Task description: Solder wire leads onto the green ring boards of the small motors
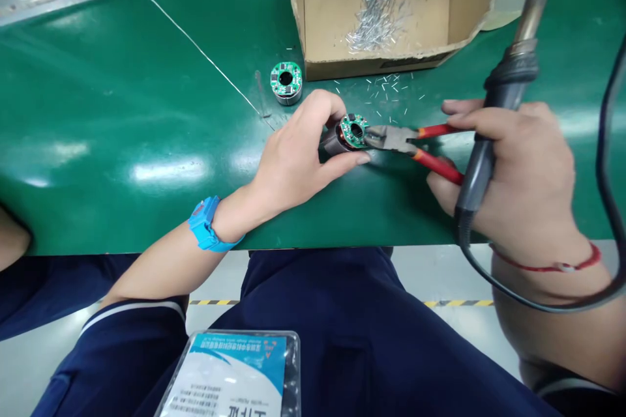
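Between the thumb and fingers of my left hand (298, 150) is a small round motor part with a green ring-shaped circuit board (353, 122) on its end, tilted to the right. My right hand (528, 163) is closed on red-handled cutting pliers (398, 139), whose jaws touch or nearly touch the board's right edge. The same hand also carries a soldering iron (506, 88), tip pointing up and away, its cable hanging over the wrist. A second motor part with a green board (286, 78) stands upright on the table beyond my left hand.
A cardboard box (376, 66) at the back holds a heap of clipped wire pieces (374, 19). More clippings (391, 88) lie scattered before it. A thin white wire (190, 39) crosses the green table (122, 111). Another person's arm (12, 238) shows at far left.
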`<action>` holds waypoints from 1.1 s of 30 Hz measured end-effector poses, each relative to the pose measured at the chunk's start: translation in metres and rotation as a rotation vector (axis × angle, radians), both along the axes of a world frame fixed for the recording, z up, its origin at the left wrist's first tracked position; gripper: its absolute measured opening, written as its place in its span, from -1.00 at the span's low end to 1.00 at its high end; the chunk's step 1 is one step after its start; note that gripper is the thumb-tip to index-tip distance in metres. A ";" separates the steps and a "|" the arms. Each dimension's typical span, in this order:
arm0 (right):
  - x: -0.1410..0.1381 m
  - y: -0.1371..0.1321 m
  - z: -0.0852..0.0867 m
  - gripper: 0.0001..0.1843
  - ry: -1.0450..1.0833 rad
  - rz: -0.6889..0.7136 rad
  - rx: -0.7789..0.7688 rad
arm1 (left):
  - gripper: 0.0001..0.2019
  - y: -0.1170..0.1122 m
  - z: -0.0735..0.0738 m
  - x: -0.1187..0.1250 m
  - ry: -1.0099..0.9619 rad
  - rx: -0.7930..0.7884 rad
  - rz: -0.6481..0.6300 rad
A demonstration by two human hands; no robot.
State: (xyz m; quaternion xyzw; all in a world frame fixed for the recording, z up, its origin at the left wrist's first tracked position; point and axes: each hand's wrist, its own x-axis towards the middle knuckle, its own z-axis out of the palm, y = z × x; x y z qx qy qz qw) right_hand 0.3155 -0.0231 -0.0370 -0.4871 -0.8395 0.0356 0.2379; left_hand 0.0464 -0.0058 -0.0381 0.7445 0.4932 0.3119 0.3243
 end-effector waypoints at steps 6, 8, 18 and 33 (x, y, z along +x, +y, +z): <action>-0.006 0.002 0.010 -0.62 -0.152 0.111 0.107 | -0.64 -0.001 -0.001 -0.003 0.076 0.080 0.005; -0.010 0.001 0.011 -0.70 -0.133 0.084 0.121 | -0.64 -0.001 -0.001 -0.003 0.081 0.109 0.011; -0.029 0.031 -0.005 -0.35 -0.173 -0.477 -0.033 | -0.53 0.081 0.004 -0.061 -0.022 0.290 0.276; -0.010 0.044 -0.020 -0.71 0.232 -0.315 0.045 | -0.54 0.254 -0.001 -0.100 0.377 -0.014 0.645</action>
